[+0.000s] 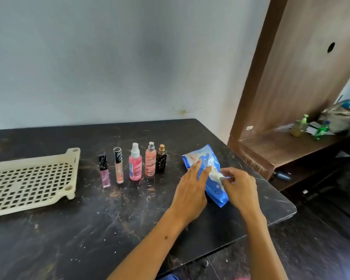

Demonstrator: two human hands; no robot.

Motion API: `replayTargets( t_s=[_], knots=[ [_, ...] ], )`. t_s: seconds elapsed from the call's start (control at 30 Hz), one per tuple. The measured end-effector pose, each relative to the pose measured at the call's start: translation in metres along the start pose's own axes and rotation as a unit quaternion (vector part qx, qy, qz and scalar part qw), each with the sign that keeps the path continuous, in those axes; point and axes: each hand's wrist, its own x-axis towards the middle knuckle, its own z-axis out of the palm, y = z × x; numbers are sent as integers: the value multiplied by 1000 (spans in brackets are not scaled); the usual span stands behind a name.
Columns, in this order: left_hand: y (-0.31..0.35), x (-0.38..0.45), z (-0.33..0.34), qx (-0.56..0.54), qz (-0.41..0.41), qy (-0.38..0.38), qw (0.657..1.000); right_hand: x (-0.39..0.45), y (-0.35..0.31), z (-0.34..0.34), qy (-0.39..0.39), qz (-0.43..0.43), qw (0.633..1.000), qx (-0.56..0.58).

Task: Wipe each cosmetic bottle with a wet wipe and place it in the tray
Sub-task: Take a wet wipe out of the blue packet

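Cosmetic bottles are standing in a row of five on the dark, scratched table (pixel 69 229), well back from its front edge and to the right of the cream perforated tray (pixel 28 182), which is lying flat at the left with nothing in it and running out of view. A bare strip of tabletop is separating the tray from the first bottle. Going rightward, the lip gloss tube with a black cap (pixel 104 170) is standing upright just beside the taller peach tube with a striped cap (pixel 118 165); next are sitting the pink spray bottle with a white nozzle (pixel 135 162), the orange-pink mist bottle with a clear cap (pixel 150 159), and the small black speckled bottle with a gold top (pixel 161 159), the last three nearly touching. Further right, apart from the row, the blue wet wipe pack (pixel 207 158) is lying near the table's angled right edge. The left hand (pixel 190 188) is pressing on the pack with fingers extended and relaxed, gripping nothing. The right hand (pixel 238 186) is pinching a white wipe (pixel 215 174) at the pack's opening. Beyond the table's right edge, a brown wooden shelf (pixel 281 144) is holding clutter.
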Motion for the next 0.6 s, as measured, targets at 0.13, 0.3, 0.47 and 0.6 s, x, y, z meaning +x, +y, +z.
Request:
replayTargets(
  t_s=[0.13,0.3,0.47,0.6],
  knots=[
    [-5,-1,15,-14,-10,3,1000,4,4,8,-41,5,999,-16],
    [-8,-4,23,7,1,3,1000,11,7,16,-37,-8,998,-59],
    [-7,-6,22,-1,2,9,1000,9,6,19,1,-19,998,-62],
    [-3,-5,19,-17,-13,27,999,7,6,16,42,-33,998,15]
  ],
)
